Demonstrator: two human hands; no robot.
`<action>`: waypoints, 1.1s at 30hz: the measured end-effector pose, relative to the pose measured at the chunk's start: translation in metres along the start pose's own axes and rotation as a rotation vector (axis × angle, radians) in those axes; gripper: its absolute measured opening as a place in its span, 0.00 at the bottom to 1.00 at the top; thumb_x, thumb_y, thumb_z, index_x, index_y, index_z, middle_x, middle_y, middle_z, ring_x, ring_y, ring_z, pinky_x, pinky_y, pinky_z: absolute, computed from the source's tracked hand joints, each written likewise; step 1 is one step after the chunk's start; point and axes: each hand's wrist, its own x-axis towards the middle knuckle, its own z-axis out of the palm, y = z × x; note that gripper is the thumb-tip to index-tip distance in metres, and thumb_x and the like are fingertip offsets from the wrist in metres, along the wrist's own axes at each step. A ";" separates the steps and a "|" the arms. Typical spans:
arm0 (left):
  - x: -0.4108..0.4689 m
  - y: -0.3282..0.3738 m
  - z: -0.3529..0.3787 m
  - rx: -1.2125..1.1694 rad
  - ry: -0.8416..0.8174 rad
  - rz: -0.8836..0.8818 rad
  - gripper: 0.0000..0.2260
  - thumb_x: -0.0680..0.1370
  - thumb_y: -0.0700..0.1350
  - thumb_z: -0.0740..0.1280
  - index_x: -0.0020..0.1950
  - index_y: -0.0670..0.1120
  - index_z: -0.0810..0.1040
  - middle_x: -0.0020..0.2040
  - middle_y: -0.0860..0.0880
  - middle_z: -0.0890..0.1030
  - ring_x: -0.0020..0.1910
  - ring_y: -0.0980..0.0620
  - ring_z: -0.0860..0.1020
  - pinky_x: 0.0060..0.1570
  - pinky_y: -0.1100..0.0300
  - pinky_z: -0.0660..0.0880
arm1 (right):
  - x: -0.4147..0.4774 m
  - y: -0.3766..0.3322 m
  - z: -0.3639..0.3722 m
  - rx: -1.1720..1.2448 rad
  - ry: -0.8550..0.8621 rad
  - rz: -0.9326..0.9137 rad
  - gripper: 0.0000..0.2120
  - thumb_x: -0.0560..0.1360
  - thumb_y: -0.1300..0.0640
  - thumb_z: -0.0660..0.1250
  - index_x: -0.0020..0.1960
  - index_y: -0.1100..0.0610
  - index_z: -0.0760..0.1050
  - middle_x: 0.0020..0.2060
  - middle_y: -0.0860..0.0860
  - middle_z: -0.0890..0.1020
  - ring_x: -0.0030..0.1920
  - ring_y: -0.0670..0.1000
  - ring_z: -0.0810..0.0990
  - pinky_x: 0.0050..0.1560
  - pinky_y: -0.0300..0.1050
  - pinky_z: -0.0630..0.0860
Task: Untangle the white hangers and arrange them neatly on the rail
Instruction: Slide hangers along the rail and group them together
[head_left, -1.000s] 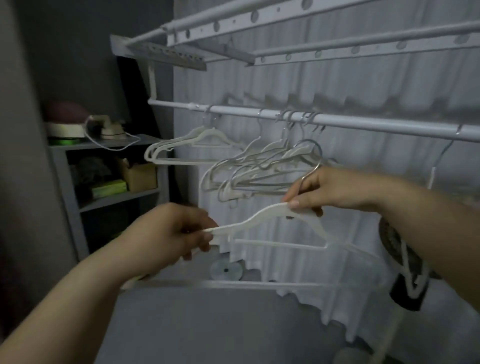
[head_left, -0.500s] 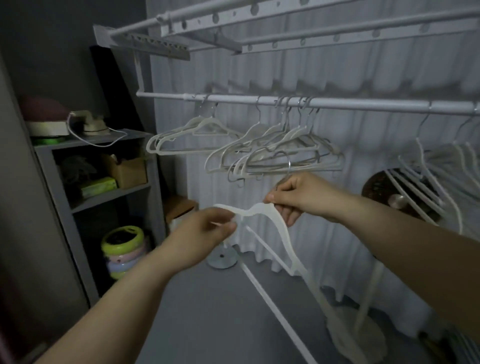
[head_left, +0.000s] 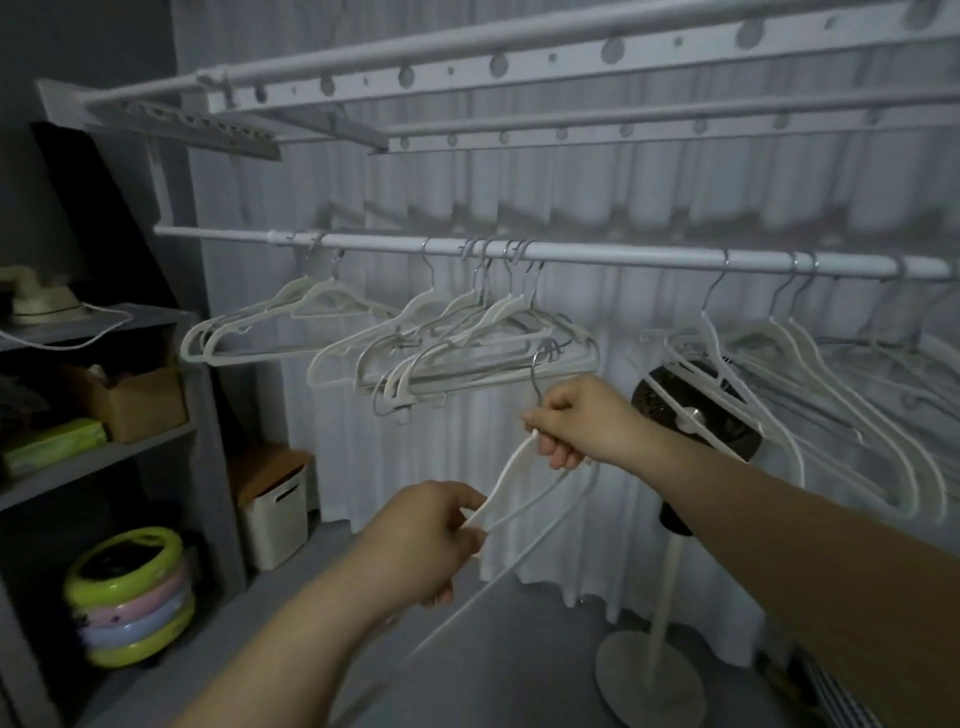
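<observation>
White curtain (head_left: 597, 182) fills the back wall, w/ the rail (head_left: 597, 255) running across it & a grey shelf unit (head_left: 98, 452) at left holding a cardboard box (head_left: 135, 402) & stacked coloured rings (head_left: 132, 597); a standing fan (head_left: 698, 410) sits behind the right-side hangers. On the rail: a bunched group of white hangers (head_left: 467, 348) left of centre, another group (head_left: 831, 374) at right. Below the rail, both hands grasp one white hanger (head_left: 511, 486), tilted, off the rail: right hand (head_left: 582, 421) clenched at its neck under the metal hook, left hand (head_left: 426, 540) pinching its lower end.
</observation>
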 end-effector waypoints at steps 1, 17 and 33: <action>0.007 0.000 0.000 -0.009 0.011 0.002 0.11 0.77 0.40 0.61 0.40 0.56 0.73 0.39 0.49 0.80 0.17 0.58 0.72 0.21 0.65 0.70 | 0.004 0.003 -0.006 -0.009 -0.005 0.003 0.14 0.77 0.59 0.62 0.32 0.56 0.72 0.27 0.52 0.75 0.17 0.40 0.73 0.20 0.32 0.70; 0.162 0.042 0.000 -0.112 0.226 0.070 0.12 0.76 0.37 0.62 0.38 0.54 0.73 0.39 0.53 0.79 0.25 0.65 0.77 0.26 0.69 0.72 | 0.094 0.060 -0.176 -0.938 0.529 -0.103 0.25 0.76 0.54 0.62 0.71 0.56 0.63 0.72 0.54 0.62 0.71 0.55 0.59 0.69 0.46 0.54; 0.254 0.091 0.045 0.240 0.400 0.071 0.10 0.75 0.39 0.59 0.52 0.45 0.78 0.49 0.45 0.82 0.46 0.44 0.81 0.49 0.52 0.77 | 0.105 0.101 -0.228 -1.062 0.457 -0.265 0.24 0.76 0.54 0.61 0.70 0.54 0.61 0.66 0.51 0.69 0.65 0.53 0.66 0.66 0.45 0.58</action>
